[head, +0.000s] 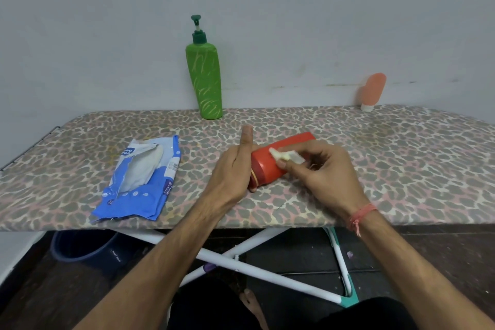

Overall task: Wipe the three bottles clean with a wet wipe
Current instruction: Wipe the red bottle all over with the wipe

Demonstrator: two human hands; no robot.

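A red bottle (270, 166) lies tilted on the leopard-print board (401, 158), its base toward me. My left hand (233, 171) grips the bottle's base end, thumb up. My right hand (324, 171) pinches a small folded white wet wipe (286, 156) and presses it on the bottle's side. A tall green pump bottle (205, 80) stands upright at the back against the wall. A small peach tube (372, 91) stands cap down at the back right, leaning on the wall.
An open blue wet-wipe packet (142, 179) lies left of my hands, a white wipe showing in its slit. Below the board are white crossed legs (241, 262), a dark blue bucket (85, 246) at left, and dark floor.
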